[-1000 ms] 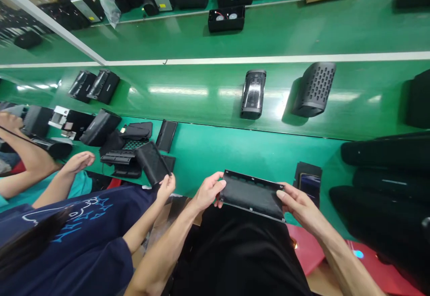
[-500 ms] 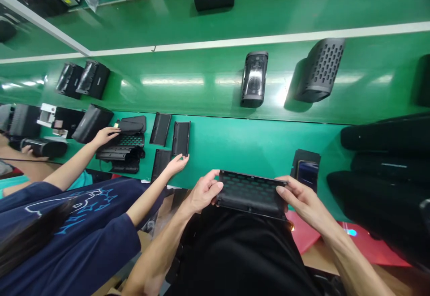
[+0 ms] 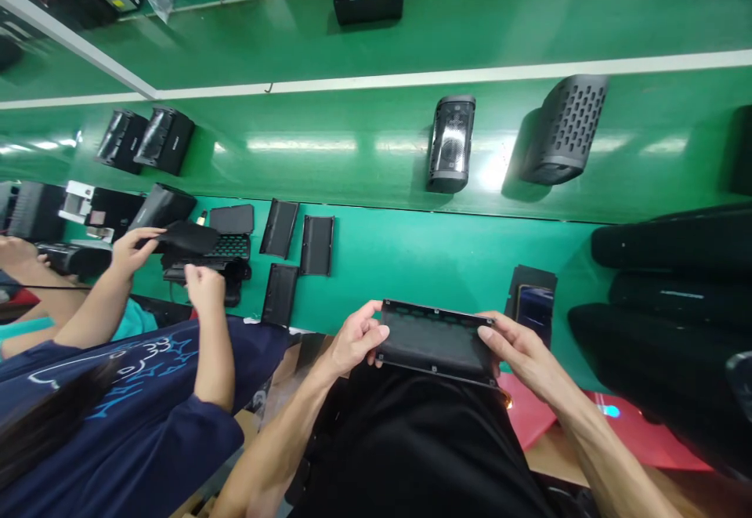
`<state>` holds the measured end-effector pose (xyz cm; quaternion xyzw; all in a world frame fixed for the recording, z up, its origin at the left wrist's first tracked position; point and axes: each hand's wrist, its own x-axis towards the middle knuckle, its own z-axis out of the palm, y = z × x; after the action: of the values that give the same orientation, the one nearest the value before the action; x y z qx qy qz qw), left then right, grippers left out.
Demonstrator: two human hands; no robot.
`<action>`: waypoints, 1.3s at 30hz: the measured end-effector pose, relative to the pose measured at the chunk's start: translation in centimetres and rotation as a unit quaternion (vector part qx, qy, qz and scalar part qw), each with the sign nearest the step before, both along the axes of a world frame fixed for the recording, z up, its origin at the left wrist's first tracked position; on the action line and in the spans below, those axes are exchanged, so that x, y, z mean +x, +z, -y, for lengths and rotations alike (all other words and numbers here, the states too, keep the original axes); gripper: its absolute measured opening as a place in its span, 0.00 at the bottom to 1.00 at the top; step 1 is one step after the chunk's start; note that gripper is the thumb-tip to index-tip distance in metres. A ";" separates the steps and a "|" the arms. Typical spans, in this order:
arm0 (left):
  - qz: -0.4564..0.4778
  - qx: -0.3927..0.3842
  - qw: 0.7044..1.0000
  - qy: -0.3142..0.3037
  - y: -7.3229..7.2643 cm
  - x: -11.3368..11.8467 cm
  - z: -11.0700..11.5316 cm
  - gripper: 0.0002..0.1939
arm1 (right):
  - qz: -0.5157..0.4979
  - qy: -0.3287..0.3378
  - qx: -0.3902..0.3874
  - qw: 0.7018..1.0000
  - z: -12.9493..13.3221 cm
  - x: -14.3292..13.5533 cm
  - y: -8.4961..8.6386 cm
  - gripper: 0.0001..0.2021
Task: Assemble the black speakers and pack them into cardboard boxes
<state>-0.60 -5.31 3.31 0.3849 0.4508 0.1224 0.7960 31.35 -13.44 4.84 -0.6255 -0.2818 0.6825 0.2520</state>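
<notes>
One black panel (image 3: pixel 435 342) spans the space between the left grip (image 3: pixel 354 339) and the right grip (image 3: pixel 520 343), each closed on a short end, thumb over its face. Just beyond the right grip, a phone (image 3: pixel 535 313) lies on the green bench (image 3: pixel 399 263); left of the left grip rest three similar panels (image 3: pixel 317 245), near a co-worker's hand (image 3: pixel 207 286)

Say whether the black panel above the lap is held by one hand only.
No: the left hand grips one end of the panel and the right hand the other.
</notes>
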 end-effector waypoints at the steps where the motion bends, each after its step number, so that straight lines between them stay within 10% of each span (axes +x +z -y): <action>1: 0.006 -0.010 1.000 0.005 -0.3 0.1 0.0 0.29 | -0.006 -0.003 -0.005 1.000 0.0 -0.1 -0.3 0.25; 39: 0.041 -0.054 0.997 0.037 -2.4 0.7 0.3 0.24 | -0.028 -0.062 -0.017 0.998 1.0 0.1 -3.6 0.21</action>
<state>0.14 -5.64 0.89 0.3192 0.4373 0.1428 0.8286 31.46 -14.48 1.21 -0.6269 -0.2233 0.6874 0.2910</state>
